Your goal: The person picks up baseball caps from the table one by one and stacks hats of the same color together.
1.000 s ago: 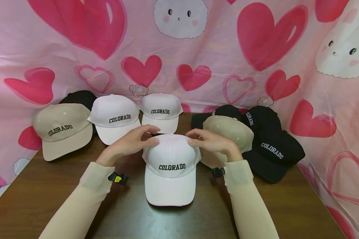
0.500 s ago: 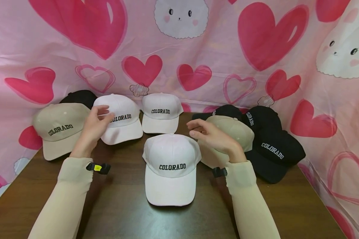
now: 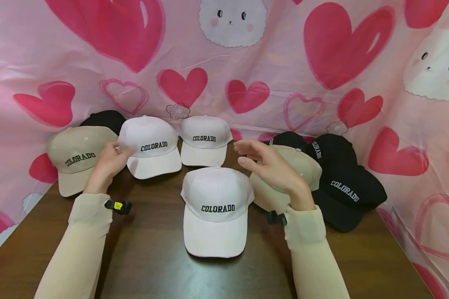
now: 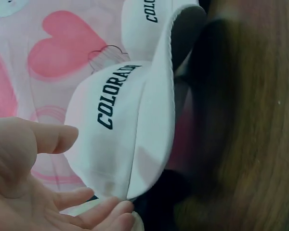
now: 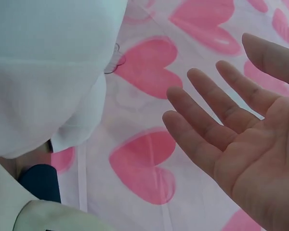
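Observation:
In the head view, my left hand [image 3: 105,167] is at the side of a white baseball cap [image 3: 153,162] lettered COLORADO. The left wrist view has my thumb [image 4: 58,138] apart from my fingers beside that cap's crown; whether the fingertips touch it I cannot tell. My right hand [image 3: 275,170] hovers with fingers extended and nothing in its grasp, in front of a beige cap [image 3: 297,160]. Between my forearms, a second white cap [image 3: 215,234] sits brim forward on the table. A third white cap [image 3: 203,154] stands behind it.
On the left are a beige cap [image 3: 75,178] and a black cap [image 3: 108,119] behind it. Several black caps, one at the front [image 3: 334,203], crowd the right side. The brown table [image 3: 153,249] backs onto a pink heart-patterned cloth [image 3: 247,58].
My left hand has left the middle white cap and moved left to the side of the left white cap. My right hand has come off the middle cap and lifted slightly to the right.

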`<state>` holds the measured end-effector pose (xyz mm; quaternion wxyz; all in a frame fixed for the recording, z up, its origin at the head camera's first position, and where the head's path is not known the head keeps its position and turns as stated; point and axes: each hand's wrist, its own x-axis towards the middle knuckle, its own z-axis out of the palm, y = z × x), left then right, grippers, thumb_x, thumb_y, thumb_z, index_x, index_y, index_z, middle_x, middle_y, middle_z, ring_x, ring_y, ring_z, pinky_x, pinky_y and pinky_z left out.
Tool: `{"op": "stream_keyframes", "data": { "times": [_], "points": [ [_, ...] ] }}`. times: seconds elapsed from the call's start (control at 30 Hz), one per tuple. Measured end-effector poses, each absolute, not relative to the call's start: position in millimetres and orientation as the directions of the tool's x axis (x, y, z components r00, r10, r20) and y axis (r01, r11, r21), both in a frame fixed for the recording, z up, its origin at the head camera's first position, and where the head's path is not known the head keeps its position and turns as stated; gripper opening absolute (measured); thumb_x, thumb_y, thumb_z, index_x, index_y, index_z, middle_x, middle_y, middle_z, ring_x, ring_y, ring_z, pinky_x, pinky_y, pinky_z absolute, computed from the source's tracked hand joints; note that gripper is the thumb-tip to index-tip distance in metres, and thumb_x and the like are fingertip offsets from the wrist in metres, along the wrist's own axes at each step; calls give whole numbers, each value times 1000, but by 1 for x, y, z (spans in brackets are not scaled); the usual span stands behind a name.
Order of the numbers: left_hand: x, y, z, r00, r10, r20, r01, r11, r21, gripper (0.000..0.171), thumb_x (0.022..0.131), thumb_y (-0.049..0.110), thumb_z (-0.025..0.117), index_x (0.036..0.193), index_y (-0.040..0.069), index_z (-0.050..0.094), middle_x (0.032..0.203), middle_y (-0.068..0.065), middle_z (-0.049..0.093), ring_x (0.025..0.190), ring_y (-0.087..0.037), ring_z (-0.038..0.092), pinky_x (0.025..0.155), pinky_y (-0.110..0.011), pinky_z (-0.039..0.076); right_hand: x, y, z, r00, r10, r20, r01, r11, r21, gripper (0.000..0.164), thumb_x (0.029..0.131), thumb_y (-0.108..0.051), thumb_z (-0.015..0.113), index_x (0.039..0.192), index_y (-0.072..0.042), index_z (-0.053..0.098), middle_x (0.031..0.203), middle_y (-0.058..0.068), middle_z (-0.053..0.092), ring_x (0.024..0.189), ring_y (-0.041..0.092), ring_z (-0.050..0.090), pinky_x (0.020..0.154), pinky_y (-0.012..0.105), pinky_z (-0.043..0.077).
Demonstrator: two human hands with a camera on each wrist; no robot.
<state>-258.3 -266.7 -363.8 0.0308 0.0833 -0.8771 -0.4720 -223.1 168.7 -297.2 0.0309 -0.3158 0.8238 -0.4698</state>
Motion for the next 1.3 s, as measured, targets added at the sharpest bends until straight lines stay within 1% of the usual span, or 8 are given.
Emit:
{"op": "stream_keyframes", "data": {
  "times": [0.2,0.27,0.43,0.57,0.73,0.97,1.1,1.3],
  "points": [
    [-257,-270,-366,-983,-146,-114,-178,585,791,85,97,48,42,141,-17,10,145,-37,17,129,-46,23,103,-61,25,-206,155,-277,-761,-577,297,-562,357,-746,38,94,-17,62,130,-11,52,126,1,55,114,15,52,100,46,40],
    [-255,-270,-367,-983,-130,-133,-185,589,787,86,97,50,40,140,-18,11,143,-38,19,125,-46,29,102,-60,28,-201,150,-272,-751,-585,306,-576,353,-738,37,94,-12,62,129,-5,52,125,6,56,114,18,52,101,49,38],
    [-255,-272,-370,-985,-104,-141,-175,554,814,81,98,48,41,136,-19,16,134,-34,30,107,-35,46,90,-41,44,-198,146,-271,-736,-602,309,-590,347,-729,38,93,-8,62,129,-1,51,125,10,55,114,21,52,101,49,38],
    [-260,-275,-374,-981,-67,-180,-189,490,851,74,101,45,39,137,-17,19,132,-27,32,108,-28,48,88,-30,49,-198,144,-273,-729,-614,301,-593,348,-726,38,93,-9,62,129,-3,51,126,10,55,115,20,52,101,49,38],
    [-267,-279,-376,-980,4,-199,-187,314,931,70,103,39,36,142,-14,15,138,-20,32,112,-18,48,94,-27,43,-198,142,-273,-730,-614,299,-594,354,-723,38,94,-9,61,129,-3,51,125,9,56,114,20,52,101,48,38],
    [-272,-274,-375,-994,28,-106,-108,-49,993,33,101,22,49,123,0,38,112,-3,45,92,-4,55,77,-15,48,-197,140,-272,-732,-614,296,-593,361,-719,37,93,-9,62,128,-4,52,124,9,57,113,20,53,100,49,39],
    [-273,-266,-375,-998,-46,-52,-52,-20,998,28,100,28,51,112,4,43,113,-5,44,93,-9,54,75,-15,48,-197,139,-272,-732,-615,294,-591,358,-722,37,93,-7,62,128,-4,53,123,9,57,112,21,53,100,50,39],
    [-271,-258,-374,-993,-118,8,2,44,999,42,98,37,51,120,2,46,115,-6,45,95,-12,51,75,-14,47,-197,138,-273,-733,-614,292,-590,360,-723,37,93,-6,62,128,-4,53,123,9,57,112,22,53,100,50,39]
  ]
}}
